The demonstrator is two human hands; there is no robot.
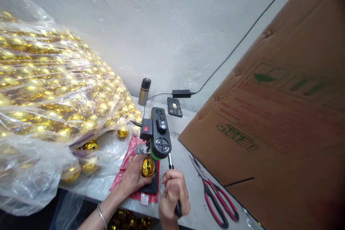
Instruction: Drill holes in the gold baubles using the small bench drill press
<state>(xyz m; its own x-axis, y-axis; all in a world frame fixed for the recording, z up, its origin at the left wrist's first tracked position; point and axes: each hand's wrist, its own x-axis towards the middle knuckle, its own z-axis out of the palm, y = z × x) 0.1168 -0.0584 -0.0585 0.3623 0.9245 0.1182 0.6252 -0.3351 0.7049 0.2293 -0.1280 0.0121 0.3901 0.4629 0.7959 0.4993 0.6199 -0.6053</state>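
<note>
Curled fingers of the left hand (pixel 137 172) hold a gold faceted ball (pixel 148 167), while the right hand (pixel 174 194) clenches the drill press lever (pixel 170 162).

L grip (pixel 134 172) curled, pinching rtwd; R grip (pixel 175 196) clenched in fist.

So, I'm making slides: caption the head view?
Left hand holds gold mirror ball at black machine; right hand grips its lever.

lever (pixel 170 164) part-hidden | carton (pixel 283 187) cropped right | bag (pixel 32 194) cropped left | print (pixel 237 136) blurred
</note>
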